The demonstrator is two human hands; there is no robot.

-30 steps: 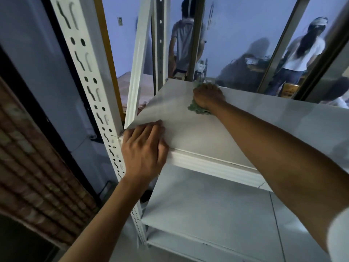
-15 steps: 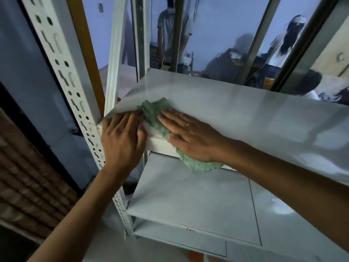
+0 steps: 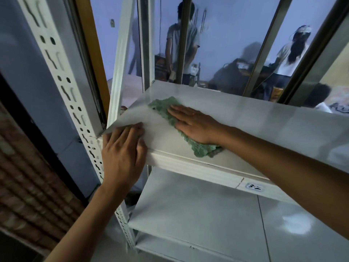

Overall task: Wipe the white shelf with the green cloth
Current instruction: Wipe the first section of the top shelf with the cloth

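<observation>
The white shelf (image 3: 264,118) is the top board of a white metal rack. A green cloth (image 3: 162,108) lies spread on the board's left part, running from the middle down to the front edge. My right hand (image 3: 194,123) presses flat on the cloth with its fingers stretched out to the left. My left hand (image 3: 122,148) rests palm down on the shelf's front left corner, fingers together, and holds nothing. The two hands are a short way apart.
A perforated white upright (image 3: 62,87) stands at the left corner. Lower shelves (image 3: 198,210) sit below, and a small label (image 3: 254,187) is stuck on the front rail. Behind the glass panes, people (image 3: 181,44) stand in a room. A brick wall (image 3: 28,186) is at left.
My right hand dragged the cloth from the back of the shelf to the front edge, then slid it back onto the board. The left hand stayed on the corner.
</observation>
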